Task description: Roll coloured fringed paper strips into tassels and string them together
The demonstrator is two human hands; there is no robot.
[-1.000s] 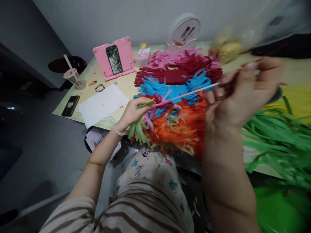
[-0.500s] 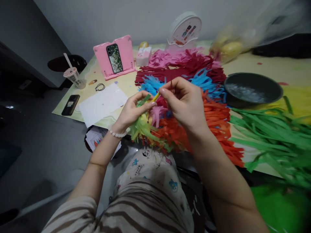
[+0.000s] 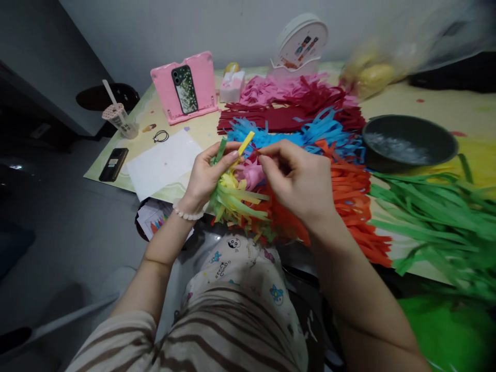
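Note:
My left hand [image 3: 205,178] grips a bundle of fringed paper strips [image 3: 236,199], yellow, green and pink, held over the table's front edge. A yellow strip end [image 3: 246,142] sticks up between its fingers. My right hand [image 3: 300,178] pinches the top of the same bundle beside the left fingers, over a pile of orange strips [image 3: 349,191]. Blue strips [image 3: 310,135], dark red strips [image 3: 294,111] and pink strips [image 3: 267,90] lie farther back.
A dark bowl [image 3: 411,142] stands at the right. Green strips [image 3: 437,217] cover the right side. A pink stand with a phone [image 3: 185,89], a white sheet [image 3: 163,163], a black phone [image 3: 113,164], a cup with a straw [image 3: 118,119] and a round white box [image 3: 300,44] are to the left and back.
My right hand came down from the right, where it was raised and blurred, and joined the left hand on the bundle. The bundle has turned so its yellow strips show.

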